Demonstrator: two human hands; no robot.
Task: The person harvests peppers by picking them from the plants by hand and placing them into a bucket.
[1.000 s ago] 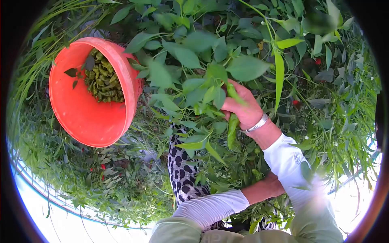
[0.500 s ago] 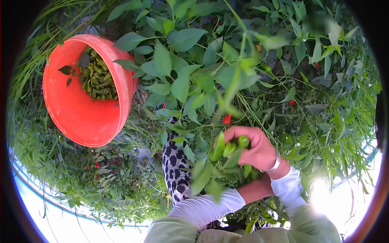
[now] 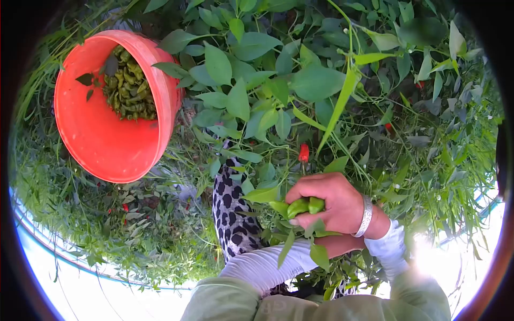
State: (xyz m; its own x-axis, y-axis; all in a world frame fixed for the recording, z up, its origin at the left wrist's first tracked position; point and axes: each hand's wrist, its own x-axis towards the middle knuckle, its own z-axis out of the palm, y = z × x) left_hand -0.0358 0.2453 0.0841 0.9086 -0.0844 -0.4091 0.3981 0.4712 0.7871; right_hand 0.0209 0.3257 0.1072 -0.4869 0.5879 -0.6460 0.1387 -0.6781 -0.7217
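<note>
My right hand point(image 3: 337, 206), with a silver bracelet at the wrist, is closed round several green peppers point(image 3: 299, 207) that show between thumb and fingers. Leaves hang just below it. My left forearm, in a white sleeve point(image 3: 273, 266), crosses beneath the right wrist; the left hand itself is hidden behind it and the foliage. Just above my right hand, a red pepper point(image 3: 304, 152) hangs on the plant. At the upper left, a red bucket point(image 3: 115, 152) lies tilted with its mouth facing me, holding many green peppers point(image 3: 130, 88).
Dense leafy pepper plants point(image 3: 257, 48) fill the top and right, with small red peppers among them. A leg in spotted cloth point(image 3: 233, 214) stands in the foliage left of my hands. Long grass borders the left side.
My right hand has moved down out of the upper leaves, with green peppers in its grip. The red pepper above it has come into sight. The bucket appears slightly higher and further left.
</note>
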